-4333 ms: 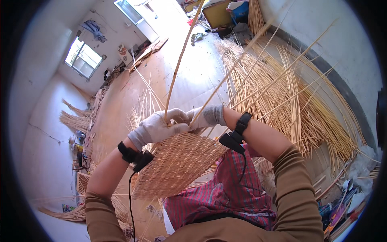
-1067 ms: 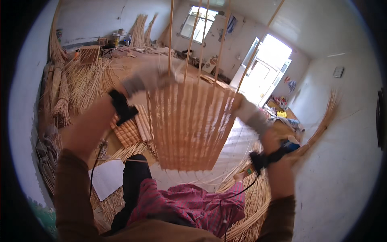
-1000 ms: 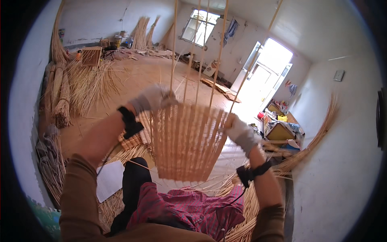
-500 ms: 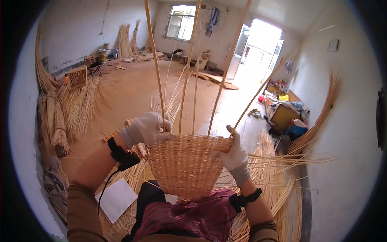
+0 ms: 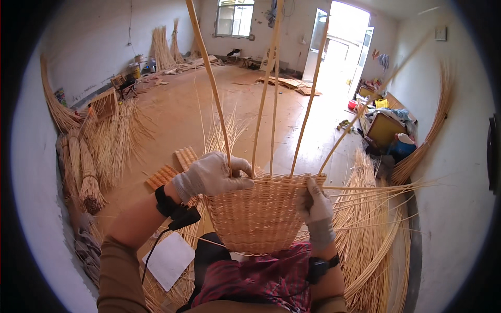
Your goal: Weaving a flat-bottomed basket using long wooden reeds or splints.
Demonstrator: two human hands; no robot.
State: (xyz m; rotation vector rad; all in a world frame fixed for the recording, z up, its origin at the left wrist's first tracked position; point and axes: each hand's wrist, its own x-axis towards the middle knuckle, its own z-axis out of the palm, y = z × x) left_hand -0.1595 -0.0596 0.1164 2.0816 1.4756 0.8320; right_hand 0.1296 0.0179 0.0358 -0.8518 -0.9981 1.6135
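Observation:
A half-woven wicker panel rests upright against my lap, narrow at the bottom and wider at the top. Several tall wicker stakes rise from its upper edge. My left hand, in a pale work glove, closes on the top edge at the left, fingers around the leftmost stake and thumb along the rim. At the top right corner, my gloved right hand pinches the woven edge from the side. Thin wicker strands trail out to the right beyond it. Some fingertips are hidden behind the weave.
Long bundles of wicker rods lie on the floor at my right. More bundles stand along the left wall. A white square sheet lies by my left leg, with small woven mats beyond. Piled belongings sit near the right wall.
The view has shifted, so the room appears lower and slightly leftward-turned. My right thumb, which pointed up beside the rightmost stake, now bends over the panel's top corner. The left hand keeps its place.

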